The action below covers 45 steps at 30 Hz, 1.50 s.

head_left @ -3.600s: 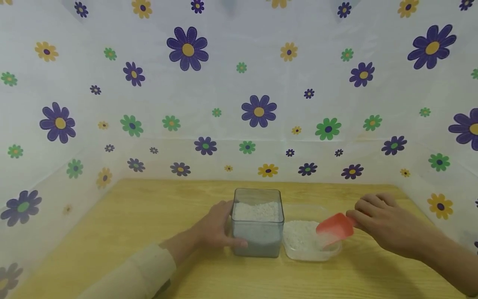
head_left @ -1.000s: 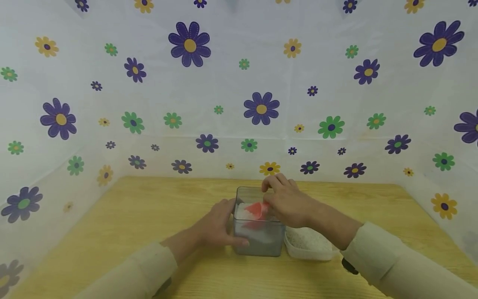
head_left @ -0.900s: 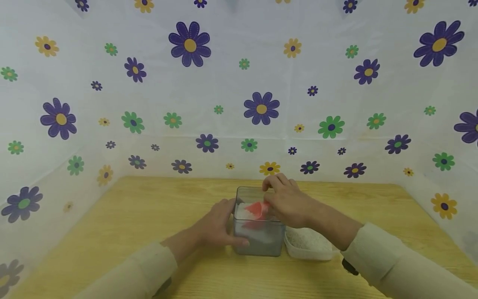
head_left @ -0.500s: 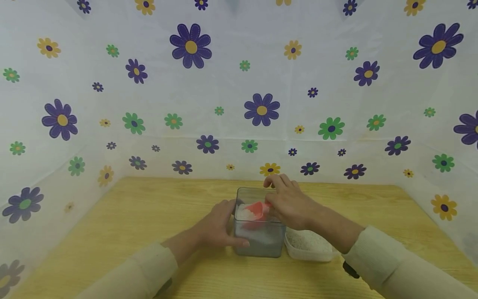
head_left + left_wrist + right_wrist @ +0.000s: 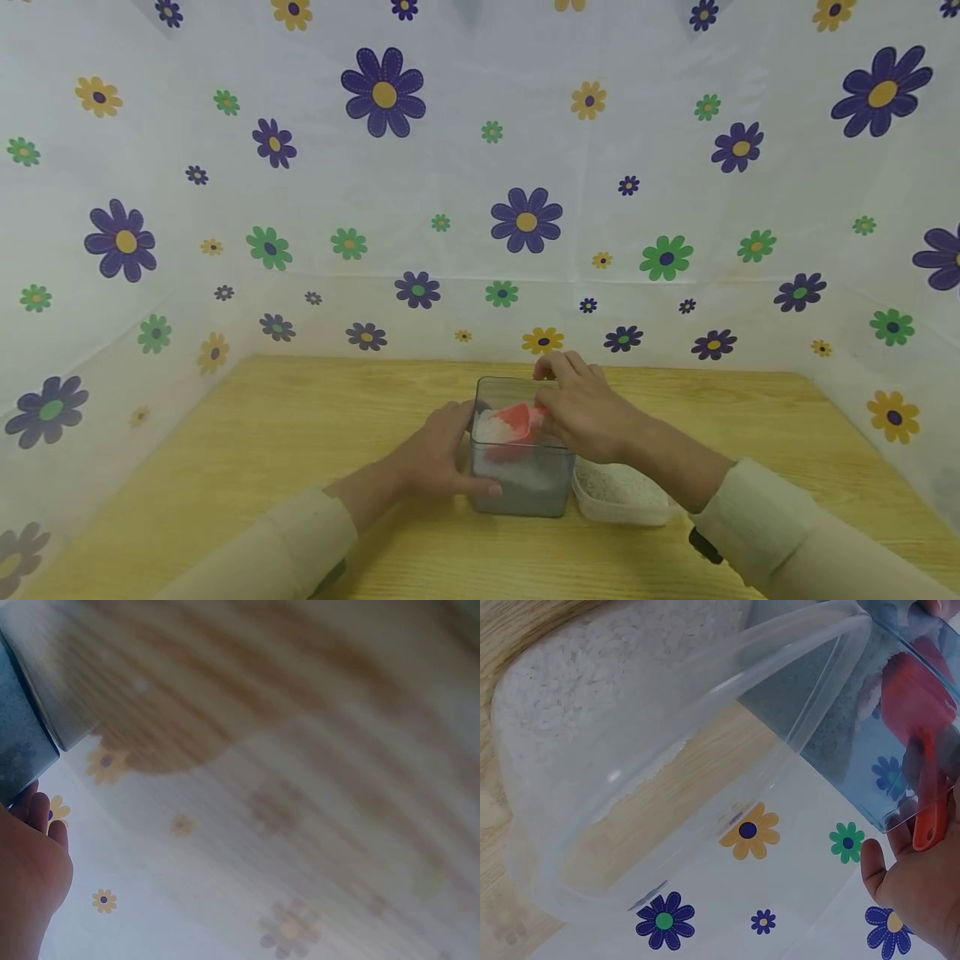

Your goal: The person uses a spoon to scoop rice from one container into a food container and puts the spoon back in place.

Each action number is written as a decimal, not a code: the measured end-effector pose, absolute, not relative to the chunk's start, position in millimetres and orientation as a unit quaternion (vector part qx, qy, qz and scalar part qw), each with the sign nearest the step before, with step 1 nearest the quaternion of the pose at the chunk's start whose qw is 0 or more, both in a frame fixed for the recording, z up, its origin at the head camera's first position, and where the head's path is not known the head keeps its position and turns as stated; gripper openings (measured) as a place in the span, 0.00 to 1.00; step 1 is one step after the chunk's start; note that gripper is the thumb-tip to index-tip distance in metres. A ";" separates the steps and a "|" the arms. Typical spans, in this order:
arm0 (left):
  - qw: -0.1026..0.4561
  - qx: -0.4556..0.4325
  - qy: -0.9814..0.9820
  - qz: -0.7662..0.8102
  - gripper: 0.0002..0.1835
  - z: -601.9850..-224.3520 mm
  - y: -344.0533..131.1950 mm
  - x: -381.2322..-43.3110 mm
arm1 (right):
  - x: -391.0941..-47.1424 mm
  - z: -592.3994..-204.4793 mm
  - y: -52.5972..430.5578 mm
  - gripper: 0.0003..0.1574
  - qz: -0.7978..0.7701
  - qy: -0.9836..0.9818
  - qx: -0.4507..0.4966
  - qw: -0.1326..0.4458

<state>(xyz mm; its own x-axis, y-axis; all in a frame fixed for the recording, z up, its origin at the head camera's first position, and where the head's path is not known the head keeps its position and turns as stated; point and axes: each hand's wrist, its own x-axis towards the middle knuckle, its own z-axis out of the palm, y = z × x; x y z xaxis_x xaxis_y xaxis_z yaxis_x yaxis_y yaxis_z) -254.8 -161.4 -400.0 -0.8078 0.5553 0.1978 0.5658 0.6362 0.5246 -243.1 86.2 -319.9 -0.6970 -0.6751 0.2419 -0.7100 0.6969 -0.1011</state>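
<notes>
Red scoop [image 5: 513,421] is inside the box [image 5: 525,492], toward its R side, bowl end pointing L and tilted, w/ white rice [image 5: 491,427] next to it; exact depth in the rice can't be told. R hand [image 5: 588,417] is narrow, pinching the scoop's handle at the box's R rim; in the R wrist view the handle's end, w/ a small hole, pokes out past the rim. Box is clear grey-blue, squarish, upright, approx. mid-table, a bit R of ctr. L hand [image 5: 435,458] holds it from the L: thumb along the near wall, other fingers round toward the far side, mostly hidden in the head view. Clear tub [image 5: 622,512] sits just R of the box, partly under the R forearm, also w/ rice in it; can't tell if tub & box touch. R wrist view shows the tub's rim up close, rice heaped to one side. Both arms have light cuffs [image 5: 772,517], w/ a dark item [image 5: 703,546] below the R one. Table [image 5: 262,433] is light wood; behind it & at both sides, a white sheet [image 5: 450,167] w/ purple, yellow & green flowers.
</notes>
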 end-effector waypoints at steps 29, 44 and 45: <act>0.022 -0.344 -0.889 -0.303 0.45 -403.2 -161.2 -258.4 | -238.0 -312.6 87.1 0.38 0.049 -0.968 0.244 0.043; 0.015 -0.321 -0.905 -0.277 0.46 -400.1 -160.4 -255.4 | -230.6 -300.0 84.2 0.40 -0.024 -0.987 0.156 0.001; 0.015 -0.318 -0.907 -0.275 0.46 -399.9 -160.5 -255.0 | -230.5 -299.8 84.5 0.39 -0.020 -0.988 0.154 -0.006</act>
